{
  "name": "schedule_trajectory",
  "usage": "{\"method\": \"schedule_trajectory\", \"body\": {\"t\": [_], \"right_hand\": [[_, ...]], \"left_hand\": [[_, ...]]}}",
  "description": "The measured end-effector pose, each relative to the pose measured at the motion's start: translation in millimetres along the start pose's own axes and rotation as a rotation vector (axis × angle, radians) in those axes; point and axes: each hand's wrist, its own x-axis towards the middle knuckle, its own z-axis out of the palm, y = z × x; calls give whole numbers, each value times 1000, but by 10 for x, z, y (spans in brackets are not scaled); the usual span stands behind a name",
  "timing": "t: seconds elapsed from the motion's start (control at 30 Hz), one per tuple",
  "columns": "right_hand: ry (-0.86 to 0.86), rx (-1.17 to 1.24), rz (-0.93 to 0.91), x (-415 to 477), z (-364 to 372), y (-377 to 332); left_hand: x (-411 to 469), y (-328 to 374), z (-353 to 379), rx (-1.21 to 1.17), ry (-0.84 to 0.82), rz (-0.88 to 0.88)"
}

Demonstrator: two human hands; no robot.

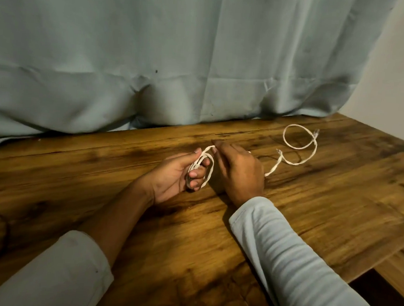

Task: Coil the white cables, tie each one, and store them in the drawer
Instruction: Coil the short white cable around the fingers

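Note:
A white cable [293, 148] lies on the wooden table [188, 248]. Part of it is wound into small loops [207, 167] around the fingers of my left hand [177, 175], which holds the coil palm up at the table's middle. My right hand [240, 170] sits just to the right of it, fingers curled, pinching the cable where it leaves the coil. The rest of the cable runs out from under my right hand to the right and ends in a loose loop with a clear plug [315, 132] at the far right.
A pale blue curtain [154, 64] hangs along the table's back edge. A thin dark cord [2, 221] curves at the left edge. The table's right edge drops off at the lower right, with a dark gap [383, 292] below it.

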Motion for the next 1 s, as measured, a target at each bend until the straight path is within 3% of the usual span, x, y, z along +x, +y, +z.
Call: {"method": "schedule_trajectory", "body": {"t": [0.3,0.63,0.83,1.0], "right_hand": [[-291,-80,37,-12,77,-16],[-326,-243,-294,-98,181,-151],[-388,-201,-428,-103,174,-263],[-379,35,-429,-60,64,-257]], "left_hand": [[-1,-25,-57,-234,-30,-9],[61,62,-221,-665,245,199],[59,91,-257,-546,295,186],[99,15,-140,-120,401,214]]}}
